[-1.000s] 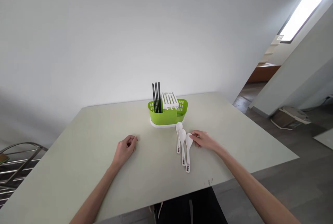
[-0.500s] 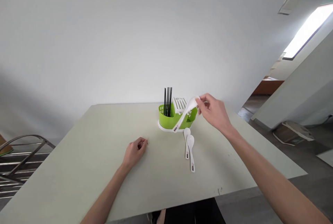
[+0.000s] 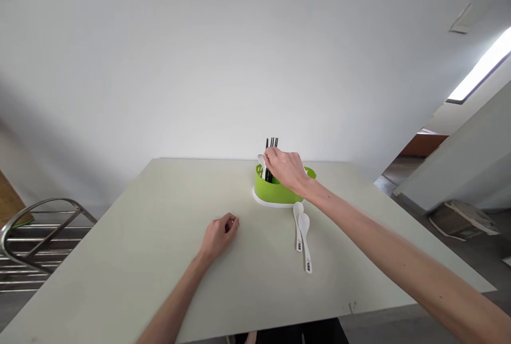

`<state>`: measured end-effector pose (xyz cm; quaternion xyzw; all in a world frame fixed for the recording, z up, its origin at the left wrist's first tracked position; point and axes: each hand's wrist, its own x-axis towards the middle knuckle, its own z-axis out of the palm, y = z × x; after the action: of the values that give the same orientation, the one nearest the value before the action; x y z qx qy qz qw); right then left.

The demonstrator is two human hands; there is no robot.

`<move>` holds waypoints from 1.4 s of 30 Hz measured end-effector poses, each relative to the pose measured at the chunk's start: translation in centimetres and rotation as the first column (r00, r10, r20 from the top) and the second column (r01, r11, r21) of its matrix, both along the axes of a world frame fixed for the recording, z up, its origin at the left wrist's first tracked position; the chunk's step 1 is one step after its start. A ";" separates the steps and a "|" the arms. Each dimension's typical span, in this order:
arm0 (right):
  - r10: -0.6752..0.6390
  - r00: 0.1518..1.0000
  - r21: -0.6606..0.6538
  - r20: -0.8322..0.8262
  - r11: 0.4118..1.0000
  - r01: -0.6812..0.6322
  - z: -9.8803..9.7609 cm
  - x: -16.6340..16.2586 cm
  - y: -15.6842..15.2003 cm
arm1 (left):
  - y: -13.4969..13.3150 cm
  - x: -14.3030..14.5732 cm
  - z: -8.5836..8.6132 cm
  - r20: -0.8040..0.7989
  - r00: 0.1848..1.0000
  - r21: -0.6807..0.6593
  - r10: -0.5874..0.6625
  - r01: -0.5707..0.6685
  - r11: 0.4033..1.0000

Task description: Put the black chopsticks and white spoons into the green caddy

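My right hand (image 3: 285, 167) is closed on a white spoon (image 3: 261, 160) over the left compartment of a green cutlery holder (image 3: 273, 193). The spoon's bowl is up and its handle points down into that compartment, beside several black chopsticks (image 3: 272, 143). My hand and wrist hide much of the holder's middle and right side. In front of the holder, two more white spoons lie partly overlapping on the table: a rear spoon (image 3: 298, 211) and a front spoon (image 3: 304, 224). My left hand (image 3: 219, 235) rests on the tabletop with curled fingers and nothing visible in them.
The pale table (image 3: 159, 216) stands against a white wall (image 3: 199, 67). A metal-tube rack (image 3: 43, 240) is at the left, beside the table. On the floor at the right sits a bin-like container (image 3: 459, 219).
My right hand has moved left with the spoon, from above the holder's right side to its left compartment, handle lowered in. My left hand stays on the table. The view has shifted slightly.
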<state>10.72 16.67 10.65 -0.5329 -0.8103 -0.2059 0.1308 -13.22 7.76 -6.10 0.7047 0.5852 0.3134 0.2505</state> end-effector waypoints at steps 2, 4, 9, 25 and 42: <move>0.018 0.999 -0.030 0.033 0.999 -0.017 -0.9 -0.7 -0.2 | 0.0 0.0 -0.2 -0.012 1.000 -0.002 -0.001 0.001 1.000; 0.037 0.998 -0.054 0.047 0.998 -0.034 -1.5 -1.1 -0.3 | 0.1 -0.1 -0.4 -0.022 1.000 0.002 -0.001 0.001 1.000; 0.058 0.998 -0.129 0.021 0.990 -0.055 -2.6 -1.9 -0.1 | 0.1 0.1 -0.3 -0.036 0.999 0.007 -0.001 0.001 1.000; 0.311 0.861 -0.285 -0.403 0.851 -0.441 -6.6 5.2 -5.5 | 0.0 0.1 0.0 -0.041 0.999 -0.013 -0.021 0.020 1.000; -0.343 0.656 -0.629 -0.673 0.732 -0.262 -17.8 17.7 -8.9 | 0.7 1.0 1.0 0.032 0.995 0.035 0.093 -0.094 0.995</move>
<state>28.40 7.75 -7.15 -0.5968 -0.6834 0.3417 0.2450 -12.22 8.49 -5.09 0.6763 0.6077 0.3461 0.2314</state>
